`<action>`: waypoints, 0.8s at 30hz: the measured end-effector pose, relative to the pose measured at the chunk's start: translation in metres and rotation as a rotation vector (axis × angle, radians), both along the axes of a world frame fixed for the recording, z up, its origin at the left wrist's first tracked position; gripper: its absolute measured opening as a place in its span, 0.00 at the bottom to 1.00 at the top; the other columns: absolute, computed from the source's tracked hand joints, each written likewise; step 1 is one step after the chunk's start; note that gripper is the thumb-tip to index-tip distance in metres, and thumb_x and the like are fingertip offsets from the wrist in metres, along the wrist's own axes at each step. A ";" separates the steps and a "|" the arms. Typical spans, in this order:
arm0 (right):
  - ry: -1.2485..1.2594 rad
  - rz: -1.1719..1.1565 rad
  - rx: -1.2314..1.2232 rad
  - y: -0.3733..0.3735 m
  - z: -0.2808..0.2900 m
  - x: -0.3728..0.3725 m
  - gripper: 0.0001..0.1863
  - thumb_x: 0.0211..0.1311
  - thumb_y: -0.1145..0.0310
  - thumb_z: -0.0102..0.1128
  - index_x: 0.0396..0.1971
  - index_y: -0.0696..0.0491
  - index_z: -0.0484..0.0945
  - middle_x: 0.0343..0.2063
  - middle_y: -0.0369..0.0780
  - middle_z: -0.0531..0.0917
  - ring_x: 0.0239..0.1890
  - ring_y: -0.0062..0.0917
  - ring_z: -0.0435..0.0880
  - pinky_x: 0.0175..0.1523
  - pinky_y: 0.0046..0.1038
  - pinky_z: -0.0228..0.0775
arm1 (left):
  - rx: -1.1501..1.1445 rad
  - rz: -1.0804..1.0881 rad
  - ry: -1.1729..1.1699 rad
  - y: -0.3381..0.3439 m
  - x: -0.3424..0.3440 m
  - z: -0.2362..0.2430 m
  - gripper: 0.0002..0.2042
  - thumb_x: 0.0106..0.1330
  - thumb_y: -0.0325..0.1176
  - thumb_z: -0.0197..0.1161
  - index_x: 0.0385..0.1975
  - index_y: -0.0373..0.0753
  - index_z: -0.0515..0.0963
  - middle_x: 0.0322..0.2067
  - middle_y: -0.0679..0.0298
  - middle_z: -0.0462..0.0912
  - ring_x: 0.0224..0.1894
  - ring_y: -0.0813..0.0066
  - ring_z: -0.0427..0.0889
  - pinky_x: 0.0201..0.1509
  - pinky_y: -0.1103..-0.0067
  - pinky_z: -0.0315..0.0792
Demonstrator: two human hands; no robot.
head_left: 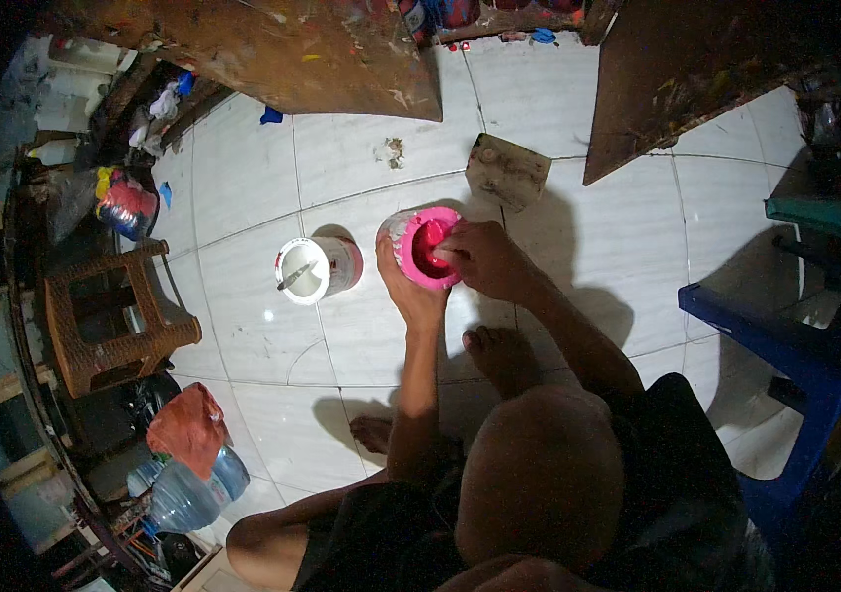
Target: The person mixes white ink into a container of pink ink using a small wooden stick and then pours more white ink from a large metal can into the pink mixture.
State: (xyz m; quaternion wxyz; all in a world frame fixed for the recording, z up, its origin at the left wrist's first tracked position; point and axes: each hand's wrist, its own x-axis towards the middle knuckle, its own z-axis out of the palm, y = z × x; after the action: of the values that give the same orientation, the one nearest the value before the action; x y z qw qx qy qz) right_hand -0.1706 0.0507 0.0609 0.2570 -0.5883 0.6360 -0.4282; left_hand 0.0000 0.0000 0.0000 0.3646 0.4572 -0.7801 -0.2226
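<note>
Knee (542, 474) foremost, left hand (413, 296) cups tub (407, 240) near pail (344, 263), right hand (487, 260) curled, hold unclear

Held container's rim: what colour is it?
The rim is bright pink, best seen in the head view.

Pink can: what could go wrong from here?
The left hand grips the pink can at its side; if that hold slipped, the can might tip and spill. The bare right hand is at the can's opening, so it could get smeared. The tool sticks out over the rim of the white can, so a knock might send it onto the floor.
</note>
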 end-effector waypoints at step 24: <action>0.023 -0.023 0.069 0.008 -0.002 0.009 0.08 0.68 0.69 0.63 0.39 0.56 0.87 0.29 0.45 0.87 0.30 0.29 0.86 0.38 0.32 0.78 | 0.090 0.058 0.091 0.004 0.001 -0.007 0.52 0.43 0.40 0.86 0.67 0.27 0.62 0.65 0.39 0.68 0.68 0.39 0.68 0.73 0.58 0.62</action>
State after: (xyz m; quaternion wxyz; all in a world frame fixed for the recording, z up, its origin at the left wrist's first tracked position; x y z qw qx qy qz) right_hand -0.1620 0.0582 0.0588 0.2650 -0.5766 0.6601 -0.4020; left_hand 0.0011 0.0038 -0.0075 0.3853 0.4850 -0.7382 -0.2672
